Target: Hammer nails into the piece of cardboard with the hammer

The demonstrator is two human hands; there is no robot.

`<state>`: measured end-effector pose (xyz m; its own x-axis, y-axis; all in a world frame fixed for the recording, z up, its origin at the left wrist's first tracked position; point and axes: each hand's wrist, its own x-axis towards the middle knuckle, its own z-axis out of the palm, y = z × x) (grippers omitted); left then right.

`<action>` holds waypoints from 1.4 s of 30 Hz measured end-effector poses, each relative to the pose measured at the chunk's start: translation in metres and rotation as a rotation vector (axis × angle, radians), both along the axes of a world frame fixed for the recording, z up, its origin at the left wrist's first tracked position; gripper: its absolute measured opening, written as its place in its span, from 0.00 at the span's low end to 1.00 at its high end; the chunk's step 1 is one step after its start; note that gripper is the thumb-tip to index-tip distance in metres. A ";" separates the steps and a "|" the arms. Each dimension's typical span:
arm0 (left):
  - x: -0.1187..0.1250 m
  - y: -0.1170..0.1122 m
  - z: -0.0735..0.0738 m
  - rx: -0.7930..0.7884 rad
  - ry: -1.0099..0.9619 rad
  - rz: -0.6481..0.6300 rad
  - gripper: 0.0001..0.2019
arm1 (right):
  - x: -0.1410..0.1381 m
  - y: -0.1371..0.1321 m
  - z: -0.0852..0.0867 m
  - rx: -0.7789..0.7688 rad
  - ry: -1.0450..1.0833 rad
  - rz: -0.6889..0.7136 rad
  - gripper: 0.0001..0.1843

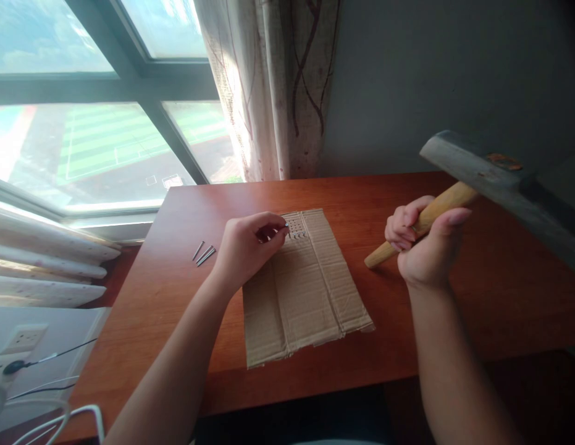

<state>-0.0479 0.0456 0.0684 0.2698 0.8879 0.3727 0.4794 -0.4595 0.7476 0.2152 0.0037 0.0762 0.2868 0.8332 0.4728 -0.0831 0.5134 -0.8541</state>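
Observation:
A flat piece of cardboard [306, 290] lies on the reddish wooden table [185, 290]. Near its far edge is a patch of small holes or nail heads [296, 227]. My left hand [247, 247] rests on the cardboard's far left corner, with fingers pinched on a small nail beside that patch. My right hand [419, 241] is raised to the right of the cardboard and wrapped round the wooden handle of a hammer [495, 179]. The grey metal head of the hammer is up at the right, close to the camera.
A few loose nails [204, 252] lie on the table left of my left hand. A window and a patterned curtain [278, 93] stand behind the table. A power strip and white cables [23, 371] sit at the lower left.

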 end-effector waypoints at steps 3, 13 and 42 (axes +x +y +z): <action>0.001 0.000 0.001 0.010 0.002 0.003 0.05 | 0.000 0.000 0.000 -0.003 -0.007 -0.004 0.30; -0.001 0.002 -0.003 0.002 -0.008 -0.002 0.05 | 0.000 -0.001 0.001 -0.021 -0.030 -0.037 0.31; 0.000 0.003 -0.013 0.027 -0.045 -0.058 0.04 | -0.028 0.011 0.073 -0.382 -1.145 0.210 0.30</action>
<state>-0.0481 0.0490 0.0550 0.3029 0.8608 0.4090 0.4174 -0.5056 0.7551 0.1876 0.0150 0.1497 -0.2907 0.9536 0.0785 0.7640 0.2807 -0.5810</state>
